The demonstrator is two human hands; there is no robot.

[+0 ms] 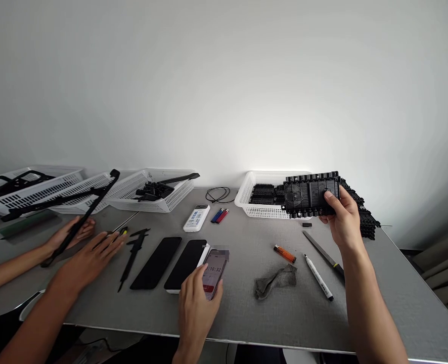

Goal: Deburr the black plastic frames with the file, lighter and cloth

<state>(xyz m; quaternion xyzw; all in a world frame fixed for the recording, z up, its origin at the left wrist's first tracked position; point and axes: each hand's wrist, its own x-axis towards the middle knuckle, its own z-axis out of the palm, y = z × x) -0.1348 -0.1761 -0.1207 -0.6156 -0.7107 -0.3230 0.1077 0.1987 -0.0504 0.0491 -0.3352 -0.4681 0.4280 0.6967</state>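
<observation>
My right hand (341, 215) grips a black ribbed plastic part (310, 194) by its right end, thumb on its face, held up in front of a white basket (242, 194) of similar black parts. Near the front edge of the table, my left hand (199, 298) is wrapped round a phone (213, 273) that shows a running time and a red button. The phone's upper left lies against a white box with a black top (186, 265). More black ribbed parts (368, 222) are stacked beyond my right hand.
A co-worker's hands are at the left, one holding a long black strip (83, 217). Around lie calipers (134, 253), a black slab (156, 263), an orange lighter (285, 254), grey cloth (275, 282), a marker (318, 276) and a file (322, 252). More baskets (178, 197) stand behind.
</observation>
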